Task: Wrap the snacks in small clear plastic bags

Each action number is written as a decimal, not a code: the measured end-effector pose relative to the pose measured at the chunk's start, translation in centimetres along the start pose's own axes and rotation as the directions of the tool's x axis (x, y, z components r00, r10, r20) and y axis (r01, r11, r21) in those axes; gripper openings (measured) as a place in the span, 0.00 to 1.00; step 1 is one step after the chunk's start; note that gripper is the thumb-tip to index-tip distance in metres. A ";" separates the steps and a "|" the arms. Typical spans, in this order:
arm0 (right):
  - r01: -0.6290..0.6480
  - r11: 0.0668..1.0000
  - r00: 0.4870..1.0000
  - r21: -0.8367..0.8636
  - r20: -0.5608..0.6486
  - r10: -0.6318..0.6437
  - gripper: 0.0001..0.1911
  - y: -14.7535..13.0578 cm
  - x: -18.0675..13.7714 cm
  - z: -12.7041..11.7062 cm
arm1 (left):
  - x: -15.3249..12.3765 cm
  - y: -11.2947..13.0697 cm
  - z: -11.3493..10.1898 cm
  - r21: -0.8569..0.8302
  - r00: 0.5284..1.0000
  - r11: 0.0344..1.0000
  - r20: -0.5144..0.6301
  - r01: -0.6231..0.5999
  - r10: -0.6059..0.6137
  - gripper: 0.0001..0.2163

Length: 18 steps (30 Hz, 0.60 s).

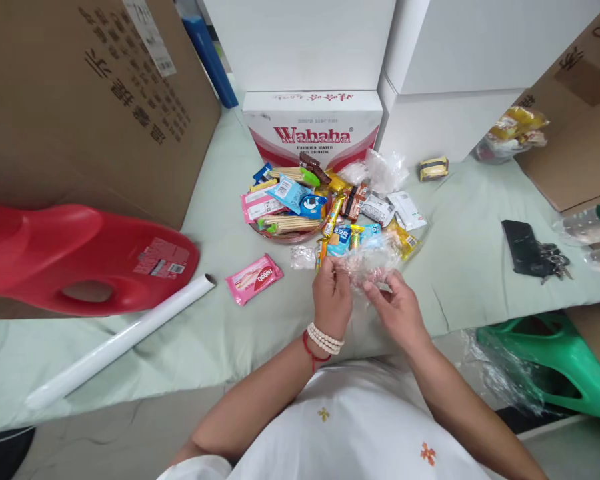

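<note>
A crumpled clear plastic bag (pixel 375 257) is pinched between my two hands, close to the table's front side. My left hand (pixel 333 297), with a beaded bracelet at the wrist, is closed on its left part. On the right part, my right hand (pixel 397 307) grips with thumb and fingers. What the bag contains I cannot make out. Just beyond lies a heap of wrapped snacks (pixel 290 193), partly in a shallow dish. To the left of my hands is a pink Nabati wafer packet (pixel 255 279), apart from the heap.
A white Wahaha carton (pixel 313 127) stands behind the snacks. At left are a red plastic stool (pixel 80 260) and a white roll (pixel 125 340). A black phone-like object (pixel 523 247) with keys (pixel 555 260) lies at right, above a green plastic stool (pixel 555 360).
</note>
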State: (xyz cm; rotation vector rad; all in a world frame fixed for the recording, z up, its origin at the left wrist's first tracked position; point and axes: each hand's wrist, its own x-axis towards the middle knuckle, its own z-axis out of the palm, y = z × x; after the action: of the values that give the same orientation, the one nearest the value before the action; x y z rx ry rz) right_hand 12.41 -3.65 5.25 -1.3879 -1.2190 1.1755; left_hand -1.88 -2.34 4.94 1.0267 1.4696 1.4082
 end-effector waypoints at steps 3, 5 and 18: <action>0.015 1.000 1.000 0.014 0.001 -0.015 0.17 0.3 0.1 -0.5 | 1.0 -0.2 -1.5 -0.187 0.979 0.963 0.094 0.194 -0.179 0.19; -0.093 0.993 0.992 0.078 0.090 0.086 0.17 0.2 0.8 -1.5 | 2.3 -0.1 -3.0 -0.273 0.911 0.880 0.255 0.389 -0.324 0.21; -0.251 0.955 0.966 0.159 0.098 0.237 0.22 2.2 1.1 1.3 | -1.9 -2.5 -3.9 -0.117 0.850 0.879 0.340 0.462 -0.402 0.23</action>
State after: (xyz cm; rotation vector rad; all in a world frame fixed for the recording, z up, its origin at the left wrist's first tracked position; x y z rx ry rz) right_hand 11.42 -2.65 2.85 -1.4018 -0.9926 1.4829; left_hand -4.98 -5.46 2.62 0.6923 1.2086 0.9892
